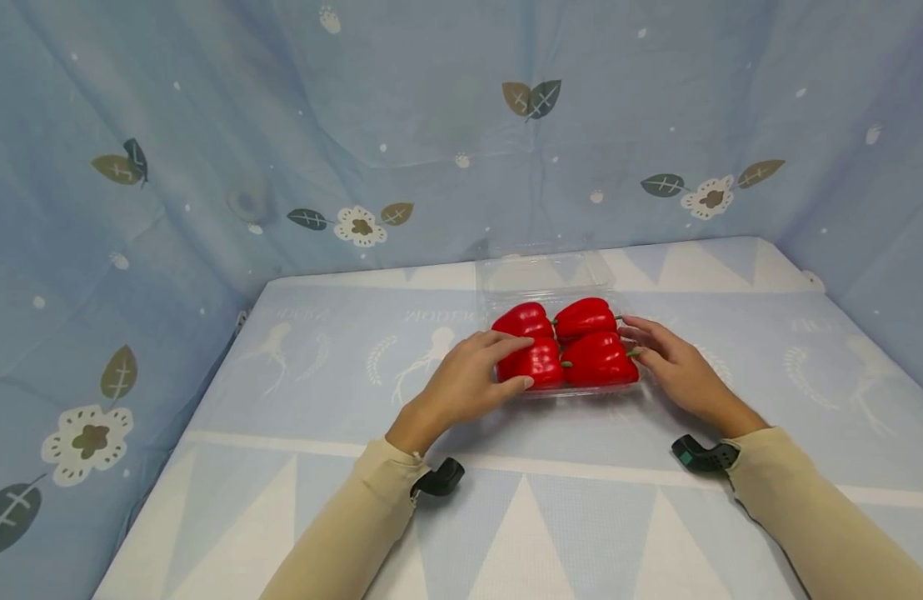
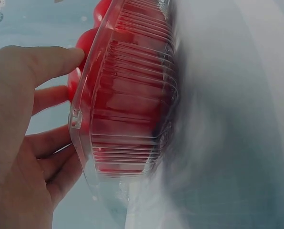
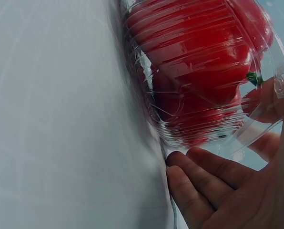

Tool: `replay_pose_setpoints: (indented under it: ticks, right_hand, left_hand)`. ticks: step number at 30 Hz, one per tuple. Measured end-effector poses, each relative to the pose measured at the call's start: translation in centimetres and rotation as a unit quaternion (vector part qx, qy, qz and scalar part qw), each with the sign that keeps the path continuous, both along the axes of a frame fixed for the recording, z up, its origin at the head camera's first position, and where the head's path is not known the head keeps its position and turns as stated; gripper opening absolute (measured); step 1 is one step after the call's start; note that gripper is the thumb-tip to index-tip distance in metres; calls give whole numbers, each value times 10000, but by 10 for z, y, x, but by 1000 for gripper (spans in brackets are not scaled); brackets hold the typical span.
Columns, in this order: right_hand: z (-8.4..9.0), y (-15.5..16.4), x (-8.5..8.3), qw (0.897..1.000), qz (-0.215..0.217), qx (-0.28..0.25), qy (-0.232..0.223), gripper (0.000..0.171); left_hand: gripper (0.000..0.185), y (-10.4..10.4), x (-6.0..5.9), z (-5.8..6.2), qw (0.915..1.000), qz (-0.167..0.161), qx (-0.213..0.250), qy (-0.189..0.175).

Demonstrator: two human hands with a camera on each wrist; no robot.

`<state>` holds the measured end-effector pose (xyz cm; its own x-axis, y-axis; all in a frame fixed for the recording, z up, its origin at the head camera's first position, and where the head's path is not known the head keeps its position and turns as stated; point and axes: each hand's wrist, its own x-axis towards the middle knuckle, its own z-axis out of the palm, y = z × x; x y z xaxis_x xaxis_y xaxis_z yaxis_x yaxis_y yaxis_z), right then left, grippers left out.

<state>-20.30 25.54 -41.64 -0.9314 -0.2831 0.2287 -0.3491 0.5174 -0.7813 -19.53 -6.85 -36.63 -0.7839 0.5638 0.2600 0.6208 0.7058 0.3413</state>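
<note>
A clear plastic clamshell container (image 1: 581, 390) holds several red bell peppers (image 1: 600, 360), and its lid (image 1: 544, 271) lies open behind. My left hand (image 1: 472, 375) grips the container's left end, with the thumb at the front and the index finger over the near left pepper (image 1: 542, 364). In the left wrist view the left hand (image 2: 18, 119) sits against the ribbed container (image 2: 127, 109). My right hand (image 1: 675, 367) holds the right end. In the right wrist view the right hand's fingers (image 3: 204, 181) lie under the container's rim (image 3: 275, 86), and the thumb is over it.
The container rests on a light blue patterned tablecloth (image 1: 319, 400). Blue floral fabric walls (image 1: 169, 167) close in the left, back and right. Tan sleeves (image 1: 356, 525) cover both forearms. The cloth looks blurred in both wrist views.
</note>
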Motion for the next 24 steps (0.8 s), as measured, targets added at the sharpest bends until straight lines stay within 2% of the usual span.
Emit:
replay_pose_setpoints:
  ticks: [7, 16, 24]
  right_hand:
    - [1, -2, 1, 10000, 4, 25, 28, 48]
    - [1, -1, 1, 9999, -35, 123, 21, 48]
    - [4, -3, 3, 9999, -64, 151, -46, 49]
  left_hand:
    - [52, -1, -1, -1, 10000, 46, 70, -40]
    - [54, -2, -2, -1, 9997, 73, -198, -146]
    - [59, -3, -3, -1, 9997, -45, -241, -72]
